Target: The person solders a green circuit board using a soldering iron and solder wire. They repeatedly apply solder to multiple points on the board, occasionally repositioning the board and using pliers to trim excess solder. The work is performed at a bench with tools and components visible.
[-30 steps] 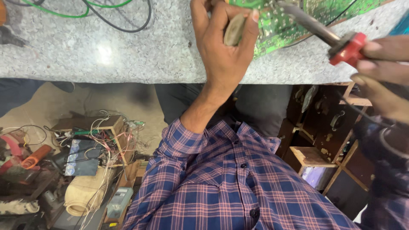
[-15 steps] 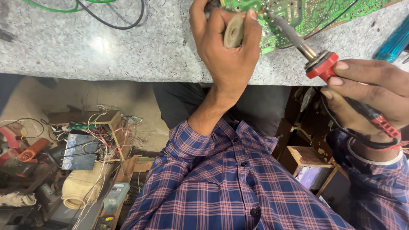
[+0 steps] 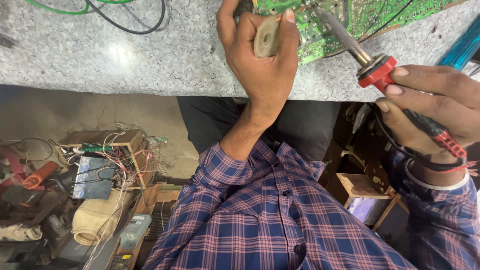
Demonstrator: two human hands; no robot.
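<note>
— What do we have in our left hand (image 3: 262, 60)?

— A small round tan spool (image 3: 266, 37), pinched between thumb and fingers, the hand closed tight around it. It sits right at the near edge of the green circuit board (image 3: 360, 17), which lies on the speckled stone bench (image 3: 125, 60) just beyond our knuckles.

— And our right hand (image 3: 435, 112)?

— Wrapped around the red and black handle of the soldering iron (image 3: 372, 62). Our fingers grip just behind the red collar, and the metal shaft slants up and away from that hand, toward the board. Its tip reaches over the board close to the spool; whether it touches the board we cannot tell.

— What lies around us?

— Green and black cables (image 3: 125, 15) curl on the bench far to the left of our left hand. Below that hand, under the bench, a wooden frame tangled with loose wires (image 3: 110, 155) stands among clutter on the floor.
</note>
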